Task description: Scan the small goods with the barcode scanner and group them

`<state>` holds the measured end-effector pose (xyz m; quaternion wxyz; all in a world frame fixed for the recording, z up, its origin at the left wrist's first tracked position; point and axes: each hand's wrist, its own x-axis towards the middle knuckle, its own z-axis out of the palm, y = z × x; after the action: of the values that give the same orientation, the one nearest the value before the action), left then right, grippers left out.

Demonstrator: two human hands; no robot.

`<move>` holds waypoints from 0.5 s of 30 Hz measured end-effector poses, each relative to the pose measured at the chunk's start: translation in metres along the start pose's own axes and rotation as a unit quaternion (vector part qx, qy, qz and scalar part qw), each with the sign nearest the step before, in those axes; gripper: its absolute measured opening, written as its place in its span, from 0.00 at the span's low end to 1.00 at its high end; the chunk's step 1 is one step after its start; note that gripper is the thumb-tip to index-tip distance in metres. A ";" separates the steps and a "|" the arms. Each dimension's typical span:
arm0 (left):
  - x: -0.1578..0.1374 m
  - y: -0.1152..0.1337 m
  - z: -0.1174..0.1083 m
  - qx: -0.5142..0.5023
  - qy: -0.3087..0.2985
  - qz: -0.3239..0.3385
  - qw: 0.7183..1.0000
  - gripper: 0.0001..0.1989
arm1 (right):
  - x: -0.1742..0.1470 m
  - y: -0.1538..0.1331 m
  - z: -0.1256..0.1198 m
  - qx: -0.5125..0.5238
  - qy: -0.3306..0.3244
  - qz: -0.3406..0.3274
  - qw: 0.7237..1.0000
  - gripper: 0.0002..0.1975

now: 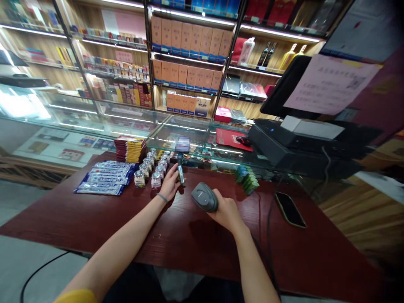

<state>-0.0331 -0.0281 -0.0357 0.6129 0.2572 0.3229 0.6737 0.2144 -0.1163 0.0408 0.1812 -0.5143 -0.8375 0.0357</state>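
My left hand (169,184) grips a slim green-and-white pack (181,174) upright near the middle of the dark red table; its exact kind is too small to read. My right hand (227,210) is wrapped round the handle of a grey barcode scanner (204,196), whose head is tilted toward the left hand and the pack. Left of my left hand stand two rows of small lidded jars (155,180) with pale contents. To the right of the scanner lies a group of green packs (246,179).
Blue-and-white packets (104,178) lie at the table's left, before stacked red and yellow packs (129,149). A phone (290,209) and a cable (269,227) are at the right. Behind are a glass counter (195,122), a red mouse pad (225,138) and a monitor (280,94).
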 end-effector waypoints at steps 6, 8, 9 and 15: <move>0.004 -0.009 0.006 0.099 0.034 0.082 0.991 0.31 | 0.001 0.009 0.000 0.060 0.031 0.046 0.997 0.18; 0.012 -0.012 0.007 0.146 0.047 0.129 0.980 0.32 | 0.002 0.009 -0.001 0.075 0.042 0.062 0.994 0.16; 0.017 -0.013 0.007 0.174 0.060 0.153 0.971 0.31 | 0.001 0.010 -0.002 0.081 0.047 0.068 0.993 0.15; 0.053 -0.015 0.010 0.376 0.150 0.283 0.869 0.25 | 0.000 0.012 -0.004 0.126 0.063 0.077 0.987 0.12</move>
<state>-0.0213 0.0265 -0.0430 0.1966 0.4447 0.5534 0.6763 0.2257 -0.1108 0.0418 0.2934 -0.5515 -0.7713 0.1221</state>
